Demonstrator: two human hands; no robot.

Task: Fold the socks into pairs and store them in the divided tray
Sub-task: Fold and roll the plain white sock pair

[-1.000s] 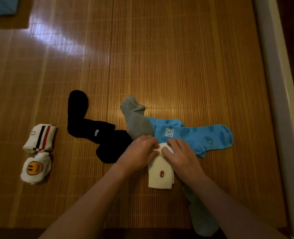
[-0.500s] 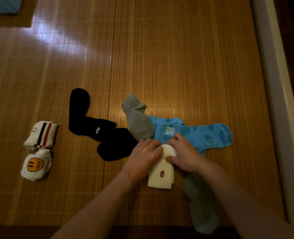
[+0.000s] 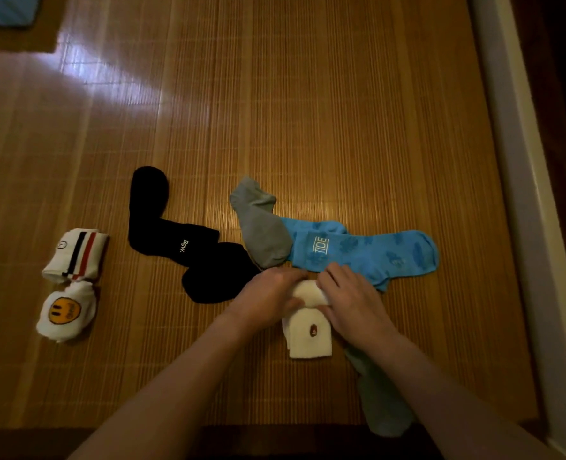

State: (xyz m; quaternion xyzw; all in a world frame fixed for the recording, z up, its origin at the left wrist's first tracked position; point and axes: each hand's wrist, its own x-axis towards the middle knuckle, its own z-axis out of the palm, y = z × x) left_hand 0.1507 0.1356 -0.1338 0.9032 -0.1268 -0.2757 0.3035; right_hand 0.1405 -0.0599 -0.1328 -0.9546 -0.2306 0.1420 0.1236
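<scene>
A white sock pair with a small brown emblem lies near the front on the bamboo mat. Its far end is rolled toward me, and both hands grip that roll: my left hand from the left, my right hand from the right. Behind them lie blue socks marked TIDE, a grey sock and black socks. A second grey sock runs under my right forearm. At the left sit a folded striped white pair and a folded smiley pair. No divided tray is identifiable.
A light blue object shows at the far left corner, cut off by the frame. A pale raised border runs along the mat's right side. The mat's front edge lies just under my forearms.
The rolled end of the white sock pair has come further toward me and grown thicker under both hands. The other socks have not moved.
</scene>
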